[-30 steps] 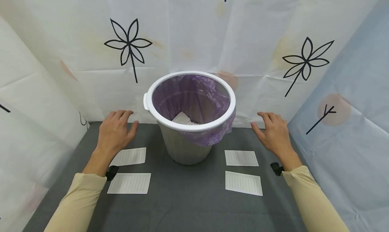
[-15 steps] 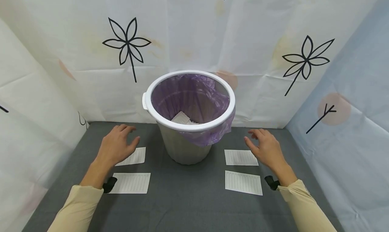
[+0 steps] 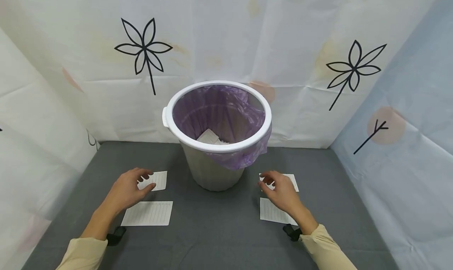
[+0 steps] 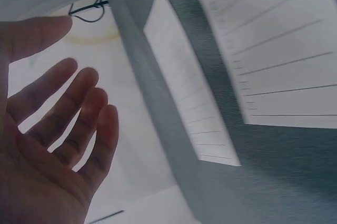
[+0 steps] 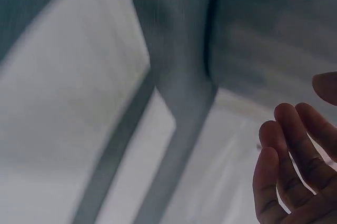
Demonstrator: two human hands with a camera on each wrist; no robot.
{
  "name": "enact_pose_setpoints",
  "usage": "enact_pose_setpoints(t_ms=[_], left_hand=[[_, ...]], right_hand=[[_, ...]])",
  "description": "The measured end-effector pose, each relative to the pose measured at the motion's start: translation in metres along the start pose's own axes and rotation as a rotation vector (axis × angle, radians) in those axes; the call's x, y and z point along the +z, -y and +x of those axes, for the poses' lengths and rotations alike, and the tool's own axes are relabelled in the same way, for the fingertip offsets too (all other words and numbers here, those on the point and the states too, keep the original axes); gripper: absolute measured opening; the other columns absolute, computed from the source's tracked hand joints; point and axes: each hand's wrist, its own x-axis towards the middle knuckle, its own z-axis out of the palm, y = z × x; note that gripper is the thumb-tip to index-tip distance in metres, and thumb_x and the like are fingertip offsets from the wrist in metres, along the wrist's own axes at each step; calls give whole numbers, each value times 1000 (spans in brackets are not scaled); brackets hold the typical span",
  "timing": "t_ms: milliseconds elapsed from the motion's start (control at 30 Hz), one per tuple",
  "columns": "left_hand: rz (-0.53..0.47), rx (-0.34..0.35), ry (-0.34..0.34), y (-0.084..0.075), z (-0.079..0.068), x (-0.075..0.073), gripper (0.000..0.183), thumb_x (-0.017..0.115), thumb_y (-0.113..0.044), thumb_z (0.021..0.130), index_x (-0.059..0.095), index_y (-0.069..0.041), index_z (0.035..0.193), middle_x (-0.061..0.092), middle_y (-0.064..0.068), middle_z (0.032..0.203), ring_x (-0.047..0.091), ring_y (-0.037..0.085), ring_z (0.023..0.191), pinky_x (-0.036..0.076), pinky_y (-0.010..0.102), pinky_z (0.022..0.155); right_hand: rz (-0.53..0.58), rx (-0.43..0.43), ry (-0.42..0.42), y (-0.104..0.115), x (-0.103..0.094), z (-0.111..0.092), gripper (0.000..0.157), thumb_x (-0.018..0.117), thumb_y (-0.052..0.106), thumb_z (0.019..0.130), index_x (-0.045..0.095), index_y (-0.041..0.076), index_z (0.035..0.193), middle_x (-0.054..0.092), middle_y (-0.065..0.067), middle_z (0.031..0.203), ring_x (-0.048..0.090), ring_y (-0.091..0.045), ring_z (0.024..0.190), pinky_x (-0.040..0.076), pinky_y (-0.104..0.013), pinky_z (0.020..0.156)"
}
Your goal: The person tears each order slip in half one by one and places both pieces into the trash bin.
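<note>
My left hand [image 3: 127,189] hovers by the far left lined paper slip [image 3: 160,180], overlapping part of it in the head view. Its fingers are loosely bent and hold nothing, as the left wrist view also shows. The near left lined slip [image 3: 148,213] lies just in front. My right hand [image 3: 281,191], fingers relaxed with nothing between them, is over the far right slip [image 3: 292,179] and covers much of it. Below its wrist lies the near right slip [image 3: 272,212], partly hidden. Between the hands stands a bin [image 3: 209,169] with a white rim and a purple liner [image 3: 212,111].
Pieces of paper [image 3: 209,137] lie inside the bin. A dark grey cloth [image 3: 212,238] covers the table. White printed sheets [image 3: 219,34] hang behind and at both sides, with a thin cord [image 3: 91,138] at the back left corner.
Both hands have come back toward the body and lower. The right hand has also moved inward, from beside the slips to over them. The slips and bin have stayed in place.
</note>
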Motion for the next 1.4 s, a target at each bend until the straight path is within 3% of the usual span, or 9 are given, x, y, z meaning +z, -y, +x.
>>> enact_pose_setpoints(t_ms=[267,567,833,1167,1400], left_hand=[[-57,-35,60,21,-20,11,33,86,-15,80,72,1,106,70,11,92,66,31,83,53,46,69],[-82,-99,121,38,-31,17,37,89,-15,74,73,0,103,69,10,94,66,32,85,53,53,76],[-104,-99,133,53,-42,19,42,92,-16,70,75,0,105,70,11,98,66,32,88,53,52,78],[-95,-84,145,58,-46,17,38,94,-17,68,78,-5,101,66,6,98,63,28,88,51,48,75],[-93,-104,159,56,-46,17,36,94,-14,68,78,-4,98,65,6,96,63,29,88,51,49,75]], right_hand=[[166,30,106,32,52,-5,17,77,10,89,73,2,103,69,1,85,65,-13,75,55,-30,68],[261,-41,239,75,103,0,16,74,13,92,73,2,102,71,-1,84,65,-12,73,52,-24,67],[255,-18,373,111,132,12,24,77,21,92,74,6,110,69,-1,93,63,-8,81,48,-18,73],[184,-33,362,141,170,28,34,80,25,89,74,5,114,64,1,93,54,-2,78,44,-15,72],[7,15,380,158,190,34,39,81,35,86,75,10,116,62,2,101,57,-9,93,46,-22,83]])
